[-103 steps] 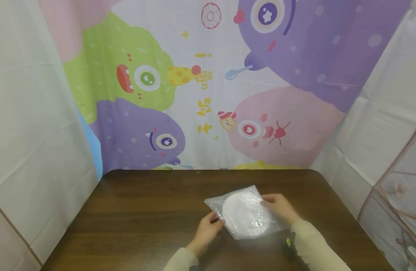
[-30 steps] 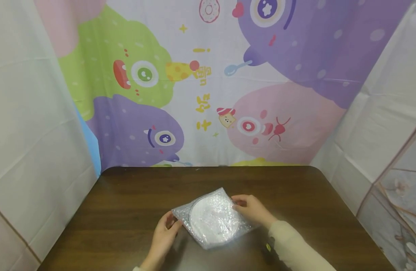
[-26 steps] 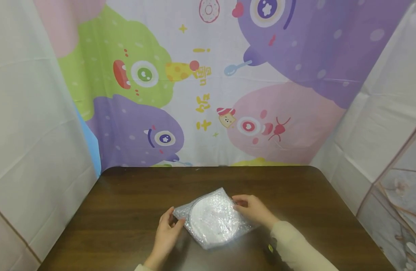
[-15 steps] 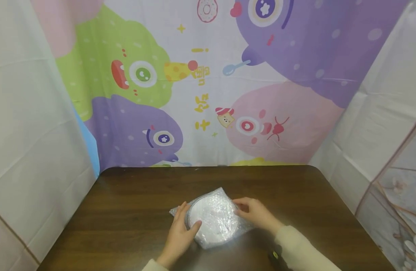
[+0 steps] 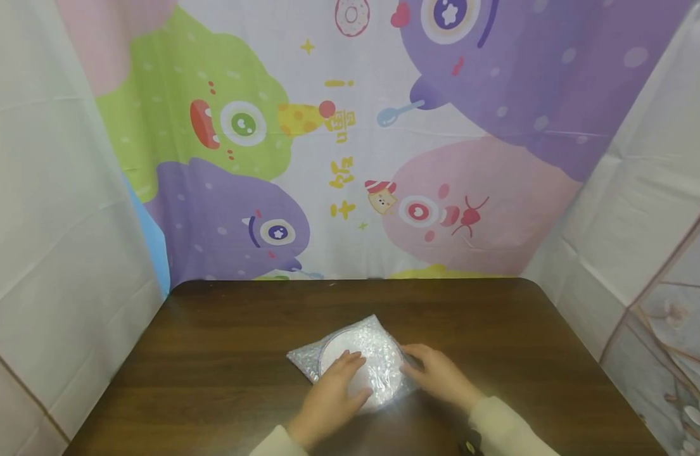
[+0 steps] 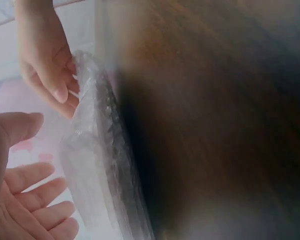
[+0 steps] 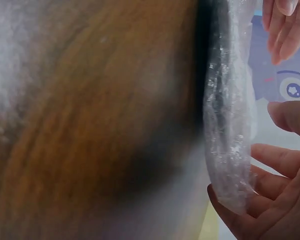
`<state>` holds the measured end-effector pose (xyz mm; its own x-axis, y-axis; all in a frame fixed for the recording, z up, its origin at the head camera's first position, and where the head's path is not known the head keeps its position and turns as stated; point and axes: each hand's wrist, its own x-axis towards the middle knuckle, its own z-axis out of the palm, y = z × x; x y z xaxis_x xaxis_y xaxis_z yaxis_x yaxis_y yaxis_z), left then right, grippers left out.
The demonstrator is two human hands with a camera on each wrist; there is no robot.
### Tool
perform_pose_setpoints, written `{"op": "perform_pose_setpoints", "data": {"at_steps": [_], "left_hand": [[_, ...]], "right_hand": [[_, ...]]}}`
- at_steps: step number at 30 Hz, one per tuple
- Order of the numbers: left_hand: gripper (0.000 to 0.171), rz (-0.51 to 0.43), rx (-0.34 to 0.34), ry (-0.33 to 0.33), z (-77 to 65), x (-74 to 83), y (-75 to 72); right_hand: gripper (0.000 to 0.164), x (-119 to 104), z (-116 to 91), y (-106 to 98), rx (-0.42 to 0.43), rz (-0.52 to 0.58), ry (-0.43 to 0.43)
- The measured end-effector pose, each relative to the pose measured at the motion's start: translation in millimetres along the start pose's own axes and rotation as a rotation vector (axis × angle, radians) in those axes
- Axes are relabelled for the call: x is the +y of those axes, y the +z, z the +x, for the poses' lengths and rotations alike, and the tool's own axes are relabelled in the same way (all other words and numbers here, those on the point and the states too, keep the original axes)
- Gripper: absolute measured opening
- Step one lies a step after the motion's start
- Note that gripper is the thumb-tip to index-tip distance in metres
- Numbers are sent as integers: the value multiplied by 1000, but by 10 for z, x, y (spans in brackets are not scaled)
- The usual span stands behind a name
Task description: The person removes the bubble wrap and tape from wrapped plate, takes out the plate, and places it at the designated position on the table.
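From the head view we see a bubble-wrapped packet (image 5: 382,356) below the left hand (image 5: 334,398), beside the right hand (image 5: 442,379). Only the wrist views show us the left's loose, empty fingers clear of it, the right's relaxed fingers apparently just touching its edge.
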<state>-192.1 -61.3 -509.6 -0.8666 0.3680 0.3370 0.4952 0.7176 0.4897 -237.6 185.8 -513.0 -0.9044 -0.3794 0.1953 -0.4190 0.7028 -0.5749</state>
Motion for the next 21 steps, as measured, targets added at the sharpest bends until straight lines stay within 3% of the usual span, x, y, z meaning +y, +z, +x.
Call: {"op": "perform_pose_setpoints", "data": {"at_steps": [10,21], "left_hand": [[48,162,-67,96,46,58,104],[42,306,-9,178,90,49,152]], "right_hand": [[36,59,-23,60,15,17,-26],[40,72,-19,68,-11,19,-1]]}}
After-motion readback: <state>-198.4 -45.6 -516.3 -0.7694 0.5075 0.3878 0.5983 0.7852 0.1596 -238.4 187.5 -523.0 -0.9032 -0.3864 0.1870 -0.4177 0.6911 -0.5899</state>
